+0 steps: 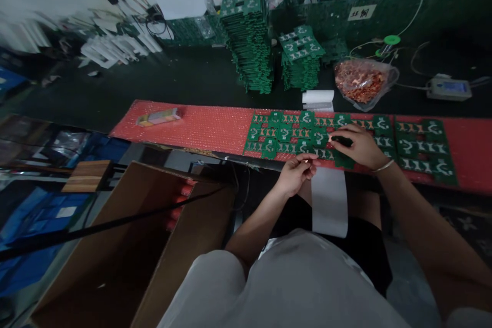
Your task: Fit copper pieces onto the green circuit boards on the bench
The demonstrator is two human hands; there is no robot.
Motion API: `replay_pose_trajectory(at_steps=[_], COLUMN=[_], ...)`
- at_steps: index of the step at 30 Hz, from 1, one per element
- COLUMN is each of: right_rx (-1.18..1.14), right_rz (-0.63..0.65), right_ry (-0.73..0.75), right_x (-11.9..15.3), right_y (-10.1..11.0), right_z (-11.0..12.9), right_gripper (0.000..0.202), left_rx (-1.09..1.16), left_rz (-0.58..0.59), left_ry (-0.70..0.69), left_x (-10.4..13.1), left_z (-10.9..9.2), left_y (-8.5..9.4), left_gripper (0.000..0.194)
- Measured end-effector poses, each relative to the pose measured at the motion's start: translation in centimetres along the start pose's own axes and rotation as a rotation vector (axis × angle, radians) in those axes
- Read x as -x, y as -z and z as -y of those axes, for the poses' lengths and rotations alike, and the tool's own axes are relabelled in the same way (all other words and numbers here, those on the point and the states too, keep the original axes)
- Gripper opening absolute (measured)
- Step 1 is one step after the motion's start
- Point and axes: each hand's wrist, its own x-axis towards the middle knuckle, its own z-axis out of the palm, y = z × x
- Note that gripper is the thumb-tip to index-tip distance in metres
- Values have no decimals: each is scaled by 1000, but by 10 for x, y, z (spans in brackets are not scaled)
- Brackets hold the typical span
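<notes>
Green circuit boards (pixel 284 133) lie in rows on pink bubble wrap (pixel 215 128) along the bench's front edge. Many carry small copper-coloured pieces. My right hand (pixel 361 147) is closed around a short black tool (pixel 342 141) whose exact kind I cannot make out. Its end points left, just over the boards, with a small coppery glint by it. At the front edge, below the boards, my left hand (pixel 294 174) is pinched, palm turned up. Between its fingertips shows a tiny shiny copper piece (pixel 306 162), partly hidden.
Behind stand a tall board stack (pixel 249 36), a shorter stack (pixel 302 59) and a plastic bag of copper pieces (pixel 363 82). A solder spool (pixel 388 46) and a grey device (pixel 449 87) are at right. An open cardboard box (pixel 184 246) stands at lower left.
</notes>
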Motion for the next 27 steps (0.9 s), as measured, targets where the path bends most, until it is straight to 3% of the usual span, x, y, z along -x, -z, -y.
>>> replay_pose_trajectory(at_steps=[4,17,27], right_rx=[35,136,251], right_rz=[6,122,148], right_ry=[29,69,80], right_x=[1,0,7], right_y=[-7,-6,-2], right_z=[-17,-21,-3], right_gripper=[24,33,30], left_rx=[-6,18,68], left_rz=[-10,-10,-3], left_ry=[20,25,6], left_x=[2,2,0], left_z=[-2,-4,-5], left_y=[-1,-7,-5], left_gripper=[35,33,32])
